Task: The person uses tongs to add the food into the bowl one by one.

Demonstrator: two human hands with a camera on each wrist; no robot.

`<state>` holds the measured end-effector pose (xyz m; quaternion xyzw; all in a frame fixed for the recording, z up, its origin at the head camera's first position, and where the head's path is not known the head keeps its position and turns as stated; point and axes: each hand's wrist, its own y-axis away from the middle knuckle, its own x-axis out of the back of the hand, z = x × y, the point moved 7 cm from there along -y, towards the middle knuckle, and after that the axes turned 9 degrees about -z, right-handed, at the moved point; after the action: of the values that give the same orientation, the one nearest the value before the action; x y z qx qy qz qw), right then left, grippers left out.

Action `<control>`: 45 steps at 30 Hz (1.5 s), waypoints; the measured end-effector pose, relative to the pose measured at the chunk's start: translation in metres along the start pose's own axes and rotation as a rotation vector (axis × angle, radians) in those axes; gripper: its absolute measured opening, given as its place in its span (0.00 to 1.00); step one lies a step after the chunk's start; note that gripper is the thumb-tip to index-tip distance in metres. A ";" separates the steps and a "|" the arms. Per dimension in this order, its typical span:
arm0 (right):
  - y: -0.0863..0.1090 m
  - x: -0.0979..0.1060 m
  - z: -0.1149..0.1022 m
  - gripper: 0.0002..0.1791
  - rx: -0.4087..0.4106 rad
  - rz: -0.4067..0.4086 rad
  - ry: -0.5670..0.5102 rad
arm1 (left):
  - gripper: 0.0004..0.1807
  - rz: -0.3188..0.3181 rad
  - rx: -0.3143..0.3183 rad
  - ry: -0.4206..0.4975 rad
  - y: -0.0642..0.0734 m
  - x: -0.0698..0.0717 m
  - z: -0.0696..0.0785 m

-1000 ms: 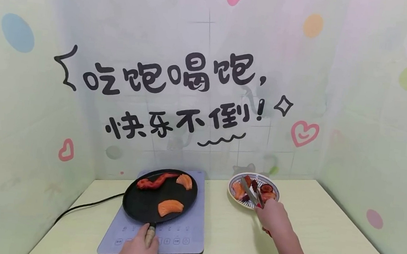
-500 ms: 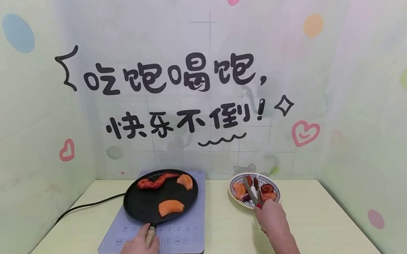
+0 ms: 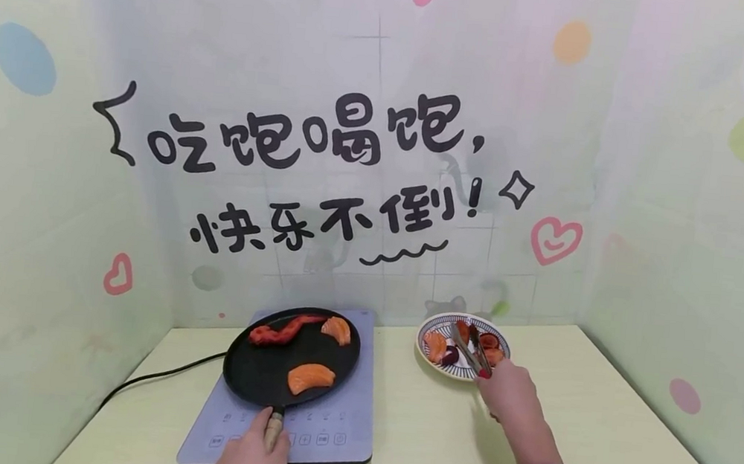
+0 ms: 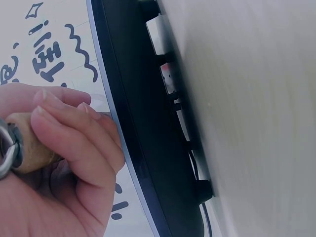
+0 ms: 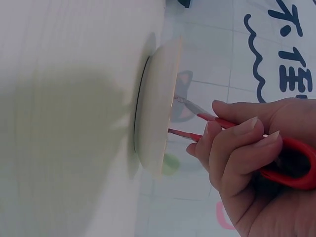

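Note:
My left hand grips the wooden handle of a black frying pan. In the pan lie a long, wavy red piece of food and two orange salmon slices. My right hand holds red-handled tongs, fingers curled round the arms. The metal arms spread apart over a patterned plate, their tips among the food. On it are a salmon piece, a dark purple round piece and several reddish-brown pieces. The plate's wall hides the tips in the right wrist view.
The pan sits on a pale blue induction cooker with touch buttons along its front. A black cable runs off to the left. Printed sheets stand behind and beside the pale table.
My right hand and the tongs have shifted slightly right over the plate, and the dark purple piece shows more fully. The left hand and pan stay put.

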<state>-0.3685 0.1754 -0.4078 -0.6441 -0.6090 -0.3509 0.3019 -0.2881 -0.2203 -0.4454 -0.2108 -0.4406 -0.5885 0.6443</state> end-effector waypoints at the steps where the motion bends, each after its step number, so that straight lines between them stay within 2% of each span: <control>1: 0.000 0.000 0.001 0.16 -0.001 0.000 -0.005 | 0.37 -0.001 0.003 0.000 0.000 0.000 0.000; 13: 0.003 -0.003 -0.005 0.16 -0.019 -0.019 0.029 | 0.37 -0.004 0.023 -0.001 0.001 -0.001 -0.002; 17: 0.003 -0.001 -0.004 0.12 -0.011 -0.001 0.032 | 0.37 -0.003 0.029 0.002 0.001 -0.001 -0.002; 20: 0.004 0.000 -0.001 0.08 -0.015 -0.001 0.001 | 0.37 0.000 0.027 0.001 0.001 -0.001 -0.001; 32: 0.003 0.002 0.005 0.10 -0.020 -0.071 -0.161 | 0.37 0.006 0.006 0.000 0.000 -0.001 -0.001; 38: 0.001 -0.001 0.005 0.10 -0.026 -0.094 -0.185 | 0.37 0.000 0.015 -0.009 -0.001 -0.001 -0.003; 45: 0.004 0.005 0.004 0.11 -0.018 -0.078 -0.191 | 0.37 0.003 0.020 -0.001 -0.001 -0.002 -0.001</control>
<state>-0.3640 0.1808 -0.4058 -0.6530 -0.6565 -0.3049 0.2229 -0.2881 -0.2203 -0.4472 -0.2053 -0.4465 -0.5831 0.6469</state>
